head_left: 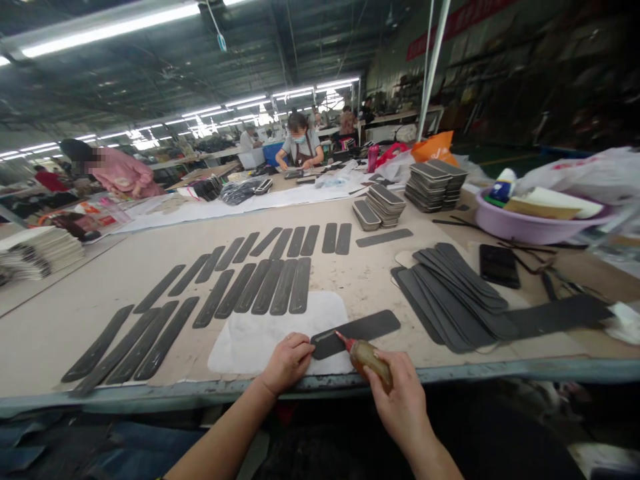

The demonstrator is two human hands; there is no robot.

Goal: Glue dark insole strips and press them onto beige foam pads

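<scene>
My right hand [400,393] is wrapped round a squeeze glue bottle [370,363] with a red nozzle. The nozzle tip touches or hovers just over a dark grey rounded strip [373,327], where a shiny line of glue shows. With curled fingers, my left hand [289,360] grips the strip's left end at the table's front edge. Under part of the strip lies a white sheet [240,343]. Rows of similar strips [270,287], several with a glossy coat, lie to the left and behind. A fanned pile of dark pieces [450,300] is at the right.
Behind the pile stand stacks of rounded pieces [435,187] and a purple basin [535,223] full of items. A black phone [499,265] and scissors [565,283] lie at the right. Across the table a co-worker [300,147] works; another person in pink [123,170] leans at the left.
</scene>
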